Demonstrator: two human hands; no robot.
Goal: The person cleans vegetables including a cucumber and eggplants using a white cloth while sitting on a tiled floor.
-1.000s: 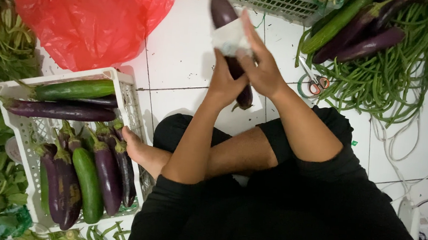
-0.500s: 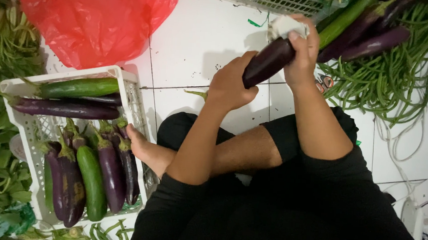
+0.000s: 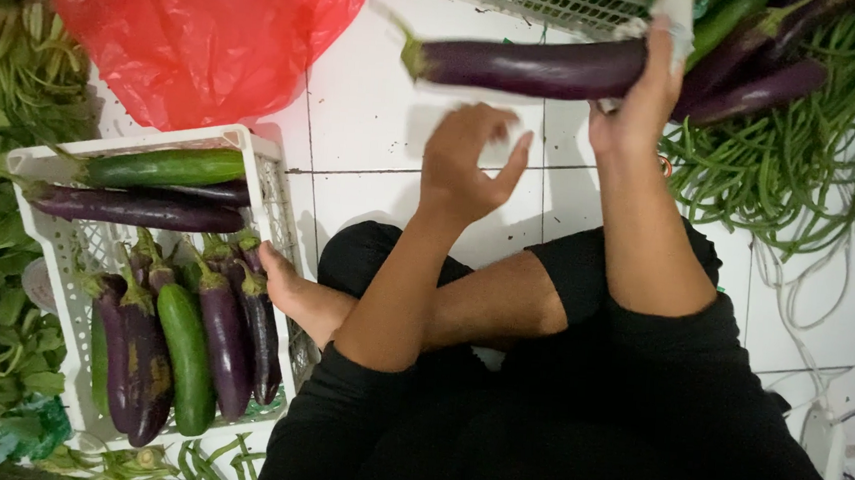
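Left hand (image 3: 473, 168) now off eggplant (image 3: 530, 67)

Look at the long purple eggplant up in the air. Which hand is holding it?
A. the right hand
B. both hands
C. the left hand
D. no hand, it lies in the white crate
A: the right hand grips the eggplant at its end, while the left hand is open below it, not touching.
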